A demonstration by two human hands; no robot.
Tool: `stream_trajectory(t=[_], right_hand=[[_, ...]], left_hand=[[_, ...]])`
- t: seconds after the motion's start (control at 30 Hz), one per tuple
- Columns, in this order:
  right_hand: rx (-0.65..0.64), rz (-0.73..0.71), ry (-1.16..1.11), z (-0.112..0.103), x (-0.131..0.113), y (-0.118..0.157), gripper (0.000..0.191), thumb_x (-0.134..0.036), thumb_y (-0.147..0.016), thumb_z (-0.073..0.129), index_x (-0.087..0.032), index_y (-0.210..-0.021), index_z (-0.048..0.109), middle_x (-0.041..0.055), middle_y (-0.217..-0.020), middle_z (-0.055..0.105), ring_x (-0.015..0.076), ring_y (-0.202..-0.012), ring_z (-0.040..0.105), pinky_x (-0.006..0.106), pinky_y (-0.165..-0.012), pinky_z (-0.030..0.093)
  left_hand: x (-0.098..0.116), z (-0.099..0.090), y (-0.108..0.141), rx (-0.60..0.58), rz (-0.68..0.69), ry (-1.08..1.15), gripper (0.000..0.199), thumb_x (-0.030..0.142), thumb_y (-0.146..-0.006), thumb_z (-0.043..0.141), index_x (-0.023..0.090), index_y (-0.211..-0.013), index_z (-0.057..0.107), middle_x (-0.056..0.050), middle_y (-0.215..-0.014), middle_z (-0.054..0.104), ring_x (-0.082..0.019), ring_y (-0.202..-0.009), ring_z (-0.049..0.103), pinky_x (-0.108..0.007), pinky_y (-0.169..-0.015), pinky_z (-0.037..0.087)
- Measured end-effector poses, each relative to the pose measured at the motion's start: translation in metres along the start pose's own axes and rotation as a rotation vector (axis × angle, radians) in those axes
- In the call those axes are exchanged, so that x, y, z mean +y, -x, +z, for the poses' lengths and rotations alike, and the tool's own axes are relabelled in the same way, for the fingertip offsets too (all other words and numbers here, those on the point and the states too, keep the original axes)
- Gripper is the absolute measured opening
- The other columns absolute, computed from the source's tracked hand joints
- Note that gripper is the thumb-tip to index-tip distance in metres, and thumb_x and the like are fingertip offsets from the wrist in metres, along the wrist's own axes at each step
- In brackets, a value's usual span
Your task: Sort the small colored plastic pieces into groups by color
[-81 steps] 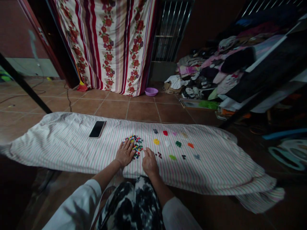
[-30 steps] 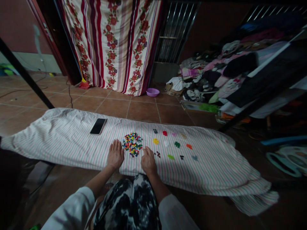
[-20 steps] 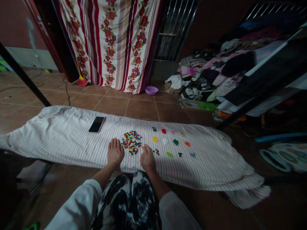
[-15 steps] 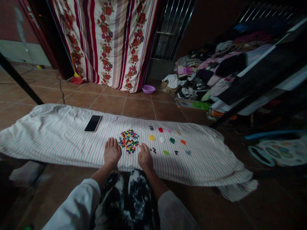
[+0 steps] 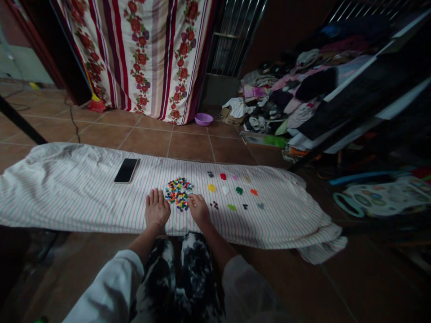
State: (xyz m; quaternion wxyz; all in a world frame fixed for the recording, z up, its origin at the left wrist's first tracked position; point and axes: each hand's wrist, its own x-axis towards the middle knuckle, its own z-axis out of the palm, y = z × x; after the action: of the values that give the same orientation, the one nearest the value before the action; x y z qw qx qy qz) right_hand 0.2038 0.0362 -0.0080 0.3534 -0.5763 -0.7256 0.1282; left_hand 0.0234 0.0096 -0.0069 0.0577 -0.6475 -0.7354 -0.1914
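A mixed heap of small, bead-like coloured pieces (image 5: pixel 178 190) lies on the striped cloth (image 5: pixel 101 202). My left hand (image 5: pixel 157 208) rests flat, palm down, just left of this heap, fingers stretched out. At the heap's lower right edge is my right hand (image 5: pixel 199 210), thumb and finger drawn together in a pinch; anything between them is too small to make out. Right of it, small single-colour groups sit in rows, among them a red group (image 5: pixel 222 176), a yellow group (image 5: pixel 211 188), a green group (image 5: pixel 239 190), an orange group (image 5: pixel 253 192) and a lime group (image 5: pixel 231 207).
A phone (image 5: pixel 126 171) lies on the cloth, left of the heap. Beyond on the tiled floor stand a purple basin (image 5: pixel 204 119) and a red broom (image 5: pixel 97 104) by a floral curtain (image 5: pixel 161 58). Piled clothes (image 5: pixel 269 103) fill the back right.
My right hand has moved slightly left and up to the heap's edge, its fingers closing into a pinch. My left hand stays flat. The whole view has shifted a little.
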Motion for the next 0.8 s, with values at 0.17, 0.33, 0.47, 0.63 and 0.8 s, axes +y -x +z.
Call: stream_trajectory(t=[0.17,0.33,0.47,0.63,0.8], right_hand=[[-0.188,0.125,0.184,-0.002,-0.026,-0.02,0.023,-0.025,-0.09,0.049,-0.023,-0.103,0.068,0.006,-0.099,0.063,0.0165,-0.09,0.061,0.025,-0.08,0.045],[-0.31,0.177,0.284,-0.006,-0.036,-0.036,0.026,-0.023,-0.089,0.051,-0.024,-0.111,0.064,0.0067,-0.107,0.063,0.0173,-0.095,0.059,0.026,-0.082,0.044],[-0.359,0.141,0.314,-0.006,-0.039,-0.043,0.026,-0.018,-0.089,0.047,-0.022,-0.109,0.063,0.0085,-0.109,0.061,0.0182,-0.101,0.057,0.028,-0.088,0.043],[-0.438,0.142,0.315,-0.005,-0.042,-0.049,0.028,-0.015,-0.091,0.043,-0.021,-0.11,0.062,0.0102,-0.112,0.058,0.0193,-0.101,0.057,0.03,-0.085,0.044],[-0.478,0.109,0.321,-0.008,-0.048,-0.054,0.026,-0.012,-0.089,0.045,-0.017,-0.107,0.063,0.0122,-0.112,0.057,0.0198,-0.1,0.058,0.03,-0.084,0.045]], left_hand=[[0.0,0.001,0.0,0.025,0.003,0.029,0.054,0.029,-0.089,0.031,0.003,-0.133,0.049,-0.021,-0.142,0.047,-0.032,-0.138,0.035,-0.05,-0.114,0.025],[0.0,0.002,0.0,0.047,-0.004,0.022,0.054,0.029,-0.089,0.032,0.004,-0.133,0.05,-0.021,-0.141,0.047,-0.032,-0.138,0.035,-0.051,-0.113,0.026],[0.0,0.003,0.0,0.046,0.001,0.01,0.054,0.029,-0.089,0.032,0.004,-0.134,0.049,-0.021,-0.141,0.047,-0.032,-0.138,0.035,-0.05,-0.113,0.027],[0.0,0.004,0.0,0.047,-0.001,-0.002,0.054,0.029,-0.089,0.031,0.004,-0.134,0.049,-0.021,-0.141,0.048,-0.032,-0.137,0.037,-0.05,-0.113,0.028],[0.0,0.004,0.0,0.051,0.002,-0.004,0.054,0.029,-0.089,0.032,0.004,-0.133,0.05,-0.021,-0.14,0.048,-0.032,-0.136,0.038,-0.051,-0.112,0.028]])
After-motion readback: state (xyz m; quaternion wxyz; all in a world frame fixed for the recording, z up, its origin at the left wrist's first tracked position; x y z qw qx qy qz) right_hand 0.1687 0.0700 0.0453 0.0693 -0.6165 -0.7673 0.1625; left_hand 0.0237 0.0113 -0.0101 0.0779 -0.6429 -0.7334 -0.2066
